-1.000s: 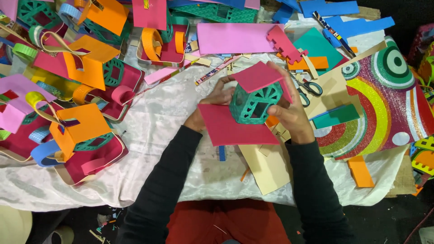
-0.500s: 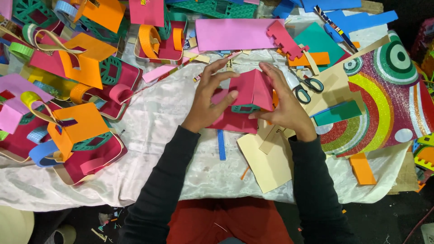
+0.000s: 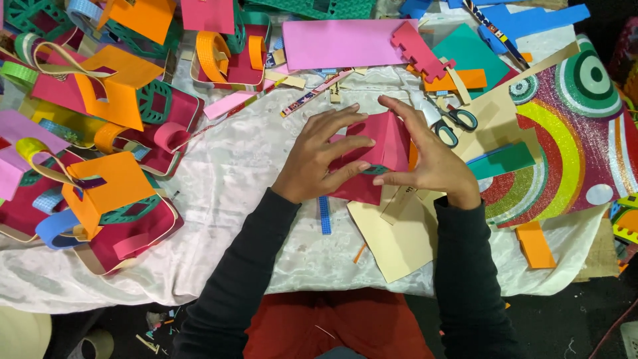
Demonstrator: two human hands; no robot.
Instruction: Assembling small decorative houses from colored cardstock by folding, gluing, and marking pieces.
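Crimson foam roof pressed between two hands over a white cloth

Both hands clasp a small foam house (image 3: 379, 156) at the centre of the white cloth (image 3: 239, 199): the left hand (image 3: 319, 156) lies flat on its red roof with fingers spread, the right hand (image 3: 432, 156) cups the opposite side, fingertips at the ridge. Scissors (image 3: 455, 123) lie just beside the right hand at 1 o'clock, a cream sheet (image 3: 392, 242) at 6 o'clock, and finished orange-and-red foam pieces (image 3: 106, 193) well apart at 9 o'clock.

Head camera, close, straight down
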